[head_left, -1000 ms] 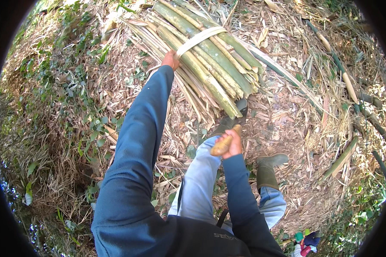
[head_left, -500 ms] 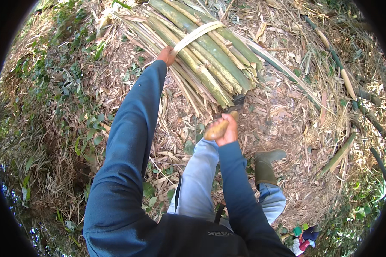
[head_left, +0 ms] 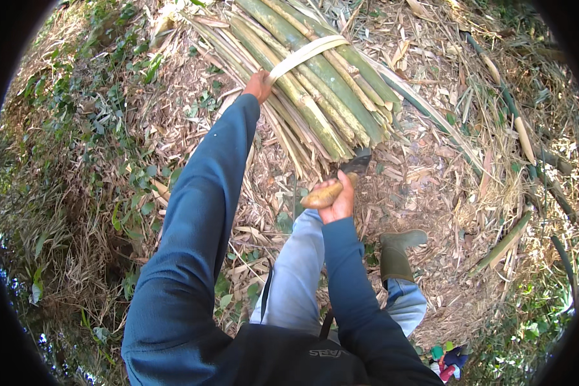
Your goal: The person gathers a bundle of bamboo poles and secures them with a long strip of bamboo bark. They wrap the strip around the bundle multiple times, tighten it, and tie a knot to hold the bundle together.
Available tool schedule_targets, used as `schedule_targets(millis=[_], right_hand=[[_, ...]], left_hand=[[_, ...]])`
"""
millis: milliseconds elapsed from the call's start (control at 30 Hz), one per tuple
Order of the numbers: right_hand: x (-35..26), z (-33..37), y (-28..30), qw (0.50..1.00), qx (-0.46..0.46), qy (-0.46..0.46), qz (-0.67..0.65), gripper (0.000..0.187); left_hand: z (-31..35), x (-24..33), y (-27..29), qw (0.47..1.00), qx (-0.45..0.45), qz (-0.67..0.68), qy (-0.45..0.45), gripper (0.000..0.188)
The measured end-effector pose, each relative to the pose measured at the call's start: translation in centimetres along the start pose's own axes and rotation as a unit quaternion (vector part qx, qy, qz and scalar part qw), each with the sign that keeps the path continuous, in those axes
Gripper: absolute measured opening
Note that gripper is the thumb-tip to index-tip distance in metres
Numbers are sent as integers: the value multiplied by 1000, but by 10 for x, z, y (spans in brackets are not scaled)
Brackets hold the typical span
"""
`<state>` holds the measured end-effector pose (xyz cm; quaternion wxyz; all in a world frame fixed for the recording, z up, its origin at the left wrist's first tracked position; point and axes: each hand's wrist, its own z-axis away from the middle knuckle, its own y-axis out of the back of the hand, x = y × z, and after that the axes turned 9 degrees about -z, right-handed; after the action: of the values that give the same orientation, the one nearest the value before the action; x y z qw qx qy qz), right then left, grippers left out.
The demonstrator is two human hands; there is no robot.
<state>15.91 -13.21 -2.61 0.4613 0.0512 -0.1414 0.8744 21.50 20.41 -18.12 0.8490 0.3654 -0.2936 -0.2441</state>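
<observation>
A bundle of split bamboo point(head_left: 328, 90), green and yellowish, lies on the ground ahead, its cut ends toward me. A pale flat binding strip point(head_left: 307, 54) goes across its top. My left hand point(head_left: 258, 87) is closed at the bundle's left side, gripping the strip where it bends down; its fingertips are partly hidden. Below the near ends, my right hand point(head_left: 339, 201) is wrapped round the wooden handle point(head_left: 321, 195) of a machete. Its short visible length of dark blade point(head_left: 357, 161) points away from me, close to the bamboo ends.
Dry leaves and bamboo shavings cover the ground. A long split strip point(head_left: 431, 116) runs right of the bundle, and bamboo poles point(head_left: 511, 106) lie farther right. Green plants point(head_left: 77, 90) grow on the left. My boot point(head_left: 399, 254) stands at right; another person point(head_left: 447, 363) is at the lower right.
The bundle and my left hand sit slightly farther right and lower in view. My right hand is a little lower and left, and more of the blade shows.
</observation>
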Motion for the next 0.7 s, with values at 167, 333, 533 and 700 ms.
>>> schedule_targets(millis=[167,333,533,700], right_hand=[[-2,-6,18,999,-52,14,9,24],[26,-38,-85,1000,-7,11,3,26],[44,-17,-15,998,15,-17,-51,20],[30,-16,-92,999,-4,-24,-37,24]], left_hand=[[-3,-11,1,999,29,15,-17,33],[-14,-8,-17,993,14,102,-60,26],[-28,-80,-1,989,85,100,-72,28],[-1,1,3,997,57,30,-32,33]])
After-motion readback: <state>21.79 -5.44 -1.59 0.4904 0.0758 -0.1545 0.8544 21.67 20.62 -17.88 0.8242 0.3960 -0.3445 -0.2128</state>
